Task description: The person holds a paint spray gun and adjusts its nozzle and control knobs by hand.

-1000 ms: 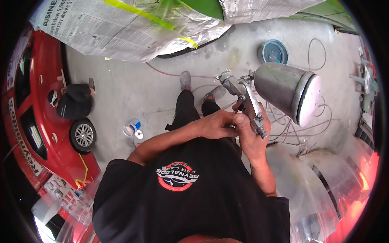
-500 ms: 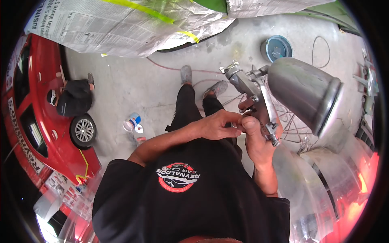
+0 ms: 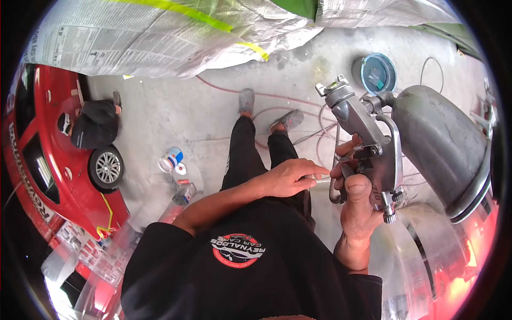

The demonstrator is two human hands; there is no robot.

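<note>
A metal spray gun [image 3: 381, 160] with a large grey cup [image 3: 440, 149] is tilted at the right, its nozzle end pointing up and away from me. My right hand [image 3: 360, 200] is wrapped round the gun's handle, thumb towards me and fingertips near the trigger. Close to its left, my left hand [image 3: 290, 178] reaches across my body with fingers stretched out and nothing seen in them. Its fingertips are very near the right hand's fingers; I cannot tell whether they touch.
Newspaper masking [image 3: 160, 40] with yellow-green tape covers a body ahead. A blue bucket [image 3: 392, 74] stands beyond the gun. Hoses [image 3: 277, 97] trail across the floor. Left, a person [image 3: 96, 125] crouches by a red car [image 3: 53, 160]. A can [image 3: 172, 159] stands left of my legs.
The spray gun and my right hand have shifted right and appear larger. My left hand, earlier against the right hand's fingers, has drawn apart and its fingers have straightened.
</note>
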